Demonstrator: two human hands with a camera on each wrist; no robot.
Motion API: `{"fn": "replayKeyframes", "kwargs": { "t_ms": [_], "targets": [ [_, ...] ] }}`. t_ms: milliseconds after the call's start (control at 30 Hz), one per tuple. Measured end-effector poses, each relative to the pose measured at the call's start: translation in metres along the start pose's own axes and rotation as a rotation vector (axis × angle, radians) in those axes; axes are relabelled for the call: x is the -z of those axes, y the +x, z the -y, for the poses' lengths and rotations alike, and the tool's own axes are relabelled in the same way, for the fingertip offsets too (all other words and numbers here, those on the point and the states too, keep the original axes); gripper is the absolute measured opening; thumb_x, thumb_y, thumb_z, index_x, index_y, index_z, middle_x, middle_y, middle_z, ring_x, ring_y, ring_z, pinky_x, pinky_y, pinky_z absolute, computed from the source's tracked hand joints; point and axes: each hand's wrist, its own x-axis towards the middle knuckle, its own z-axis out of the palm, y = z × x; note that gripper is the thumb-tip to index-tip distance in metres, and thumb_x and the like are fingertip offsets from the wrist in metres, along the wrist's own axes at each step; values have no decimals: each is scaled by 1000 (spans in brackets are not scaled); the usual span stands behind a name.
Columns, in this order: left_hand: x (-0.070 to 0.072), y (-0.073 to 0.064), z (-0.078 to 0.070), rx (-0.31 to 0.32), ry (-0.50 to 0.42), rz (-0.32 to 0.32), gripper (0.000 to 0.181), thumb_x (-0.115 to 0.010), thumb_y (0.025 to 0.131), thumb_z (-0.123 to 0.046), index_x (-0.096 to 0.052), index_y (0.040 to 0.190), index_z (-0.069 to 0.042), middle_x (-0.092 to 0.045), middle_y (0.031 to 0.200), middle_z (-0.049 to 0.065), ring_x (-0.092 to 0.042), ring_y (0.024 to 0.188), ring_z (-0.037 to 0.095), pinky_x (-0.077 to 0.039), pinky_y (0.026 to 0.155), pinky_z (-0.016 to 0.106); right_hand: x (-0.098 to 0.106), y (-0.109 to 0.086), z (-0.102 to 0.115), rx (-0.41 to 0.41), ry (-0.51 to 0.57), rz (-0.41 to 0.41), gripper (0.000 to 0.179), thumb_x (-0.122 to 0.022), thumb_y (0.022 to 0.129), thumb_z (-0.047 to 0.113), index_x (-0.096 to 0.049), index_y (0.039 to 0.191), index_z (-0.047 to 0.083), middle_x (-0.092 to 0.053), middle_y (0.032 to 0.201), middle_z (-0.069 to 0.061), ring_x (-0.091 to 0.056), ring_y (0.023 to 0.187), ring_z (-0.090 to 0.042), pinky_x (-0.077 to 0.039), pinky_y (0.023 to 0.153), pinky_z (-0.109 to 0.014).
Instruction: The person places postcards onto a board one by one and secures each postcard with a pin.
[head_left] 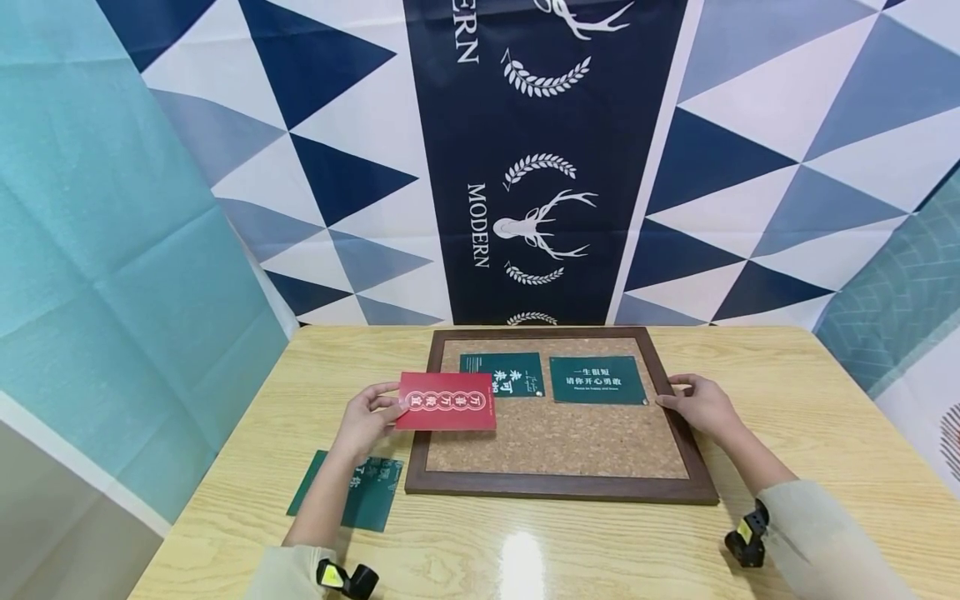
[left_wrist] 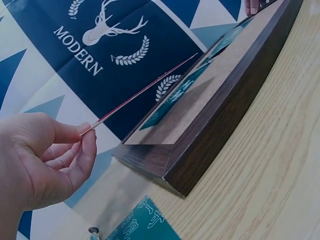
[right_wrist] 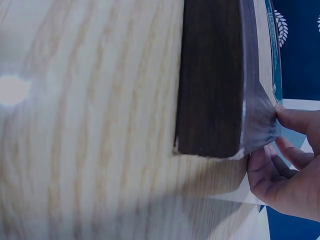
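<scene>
A red card (head_left: 446,402) with white lettering is pinched by its left edge between the thumb and fingers of my left hand (head_left: 371,421). In the left wrist view the card (left_wrist: 140,94) appears edge-on, raised over the cork board (head_left: 555,442). My right hand (head_left: 701,404) grips the board's brown wooden frame (right_wrist: 210,100) on its right side, thumb on top. Two green cards lie on the cork: one (head_left: 597,381) at upper right, the other (head_left: 517,372) at upper left, partly hidden behind the red card.
Another green card (head_left: 371,496) lies on the wooden table (head_left: 585,550) left of the board, partly under my left forearm. Near it a small pin (left_wrist: 94,231) shows in the left wrist view. A patterned cloth (head_left: 360,167) hangs behind the table.
</scene>
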Motion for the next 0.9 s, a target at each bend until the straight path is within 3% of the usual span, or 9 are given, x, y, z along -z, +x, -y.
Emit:
{"fn": "replayKeyframes", "kwargs": {
  "t_ms": [900],
  "targets": [
    [-19, -4, 5, 23, -19, 44, 41, -62, 87, -3, -53, 127, -6, -58, 93, 10, -64, 67, 14, -56, 61, 29, 1, 0, 2, -2, -3, 4, 64, -58, 91, 31, -36, 135, -11, -49, 119, -35, -55, 101, -41, -50, 73, -40]
  ]
}}
